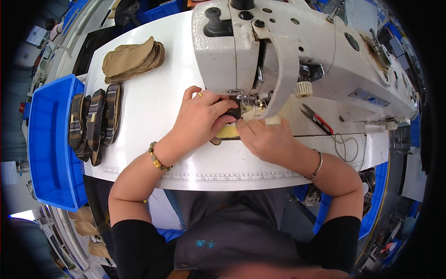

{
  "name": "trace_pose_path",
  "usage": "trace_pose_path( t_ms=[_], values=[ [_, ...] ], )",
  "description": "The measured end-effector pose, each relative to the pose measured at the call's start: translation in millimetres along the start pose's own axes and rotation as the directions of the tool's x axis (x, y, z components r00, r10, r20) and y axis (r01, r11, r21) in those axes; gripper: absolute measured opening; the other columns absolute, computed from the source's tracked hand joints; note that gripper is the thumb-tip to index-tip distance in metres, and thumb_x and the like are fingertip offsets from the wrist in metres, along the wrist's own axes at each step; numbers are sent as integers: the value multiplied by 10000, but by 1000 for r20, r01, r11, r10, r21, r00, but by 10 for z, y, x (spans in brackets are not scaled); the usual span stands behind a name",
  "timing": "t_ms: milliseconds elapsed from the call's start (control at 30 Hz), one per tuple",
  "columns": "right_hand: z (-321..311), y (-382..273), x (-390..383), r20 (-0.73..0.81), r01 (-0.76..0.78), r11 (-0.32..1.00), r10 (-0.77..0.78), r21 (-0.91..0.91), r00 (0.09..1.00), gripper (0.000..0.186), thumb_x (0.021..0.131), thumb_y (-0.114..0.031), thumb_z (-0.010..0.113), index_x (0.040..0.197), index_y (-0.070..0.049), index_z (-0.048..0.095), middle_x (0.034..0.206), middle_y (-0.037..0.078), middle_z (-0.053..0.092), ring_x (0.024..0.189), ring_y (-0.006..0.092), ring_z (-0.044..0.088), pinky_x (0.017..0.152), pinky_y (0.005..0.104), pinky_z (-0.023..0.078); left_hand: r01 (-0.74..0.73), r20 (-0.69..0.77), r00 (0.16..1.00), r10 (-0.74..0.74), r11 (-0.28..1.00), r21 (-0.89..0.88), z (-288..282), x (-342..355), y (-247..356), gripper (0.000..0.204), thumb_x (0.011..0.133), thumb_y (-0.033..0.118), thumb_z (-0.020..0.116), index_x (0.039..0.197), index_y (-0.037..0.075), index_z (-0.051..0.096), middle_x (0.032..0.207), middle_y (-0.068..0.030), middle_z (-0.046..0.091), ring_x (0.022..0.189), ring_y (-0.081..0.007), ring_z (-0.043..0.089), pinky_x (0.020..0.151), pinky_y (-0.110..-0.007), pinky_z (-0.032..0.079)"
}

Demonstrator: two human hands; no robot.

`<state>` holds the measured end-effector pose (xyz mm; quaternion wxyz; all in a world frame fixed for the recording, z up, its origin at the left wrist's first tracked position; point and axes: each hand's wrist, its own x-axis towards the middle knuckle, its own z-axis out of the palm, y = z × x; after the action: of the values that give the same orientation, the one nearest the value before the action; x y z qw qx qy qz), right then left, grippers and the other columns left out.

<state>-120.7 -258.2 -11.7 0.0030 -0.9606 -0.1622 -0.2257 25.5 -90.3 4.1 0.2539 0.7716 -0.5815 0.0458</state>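
Observation:
Under the head of a white sewing machine (pixel 260 51), a small shoe-like fabric piece (pixel 227 132) lies partly hidden by my fingers. Its yellow face and brown edge show below them, and a dark part shows between my hands. My left hand (pixel 200 114) is closed on its dark part, thumb and fingers pinching beside the presser foot. From the other side my right hand (pixel 267 139) grips the piece's near edge with bent fingers close to the needle area. The needle tip itself cannot be made out.
Tan sole-shaped pieces (pixel 132 58) are stacked at the far left of the white table (pixel 153 100). Nearer stand several plaid shoe uppers (pixel 96 121), beside a blue bin (pixel 53 149). Red-handled thread snips (pixel 318 120) and a loose cord (pixel 346 149) lie to the right.

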Motion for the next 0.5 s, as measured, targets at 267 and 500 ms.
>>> trace_pose_path(
  t_ms=[267, 500],
  values=[
    [-48, -28, 30, -42, 31, 993, -26, 113, 999, 254, 717, -98, 651, 943, 17, 669, 609, 31, 572, 462, 159, 554, 411, 313, 404, 200, 82, 980, -184, 940, -277, 60, -2, -102, 157, 834, 222, 745, 975, 151, 747, 917, 4, 721, 933, -193, 626, 934, -369, 381],
    [50, 42, 39, -121, -50, 997, 58, 66, 991, 306, 729, -81, 667, 1029, -16, 675, 593, 42, 575, 495, 206, 601, 429, 355, 459, 365, 149, 930, -337, 785, -500, 62, 60, -124, 118, 868, 173, 722, 925, 79, 767, 724, -97, 711, 614, -225, 639, 735, -309, 472]
  ],
)
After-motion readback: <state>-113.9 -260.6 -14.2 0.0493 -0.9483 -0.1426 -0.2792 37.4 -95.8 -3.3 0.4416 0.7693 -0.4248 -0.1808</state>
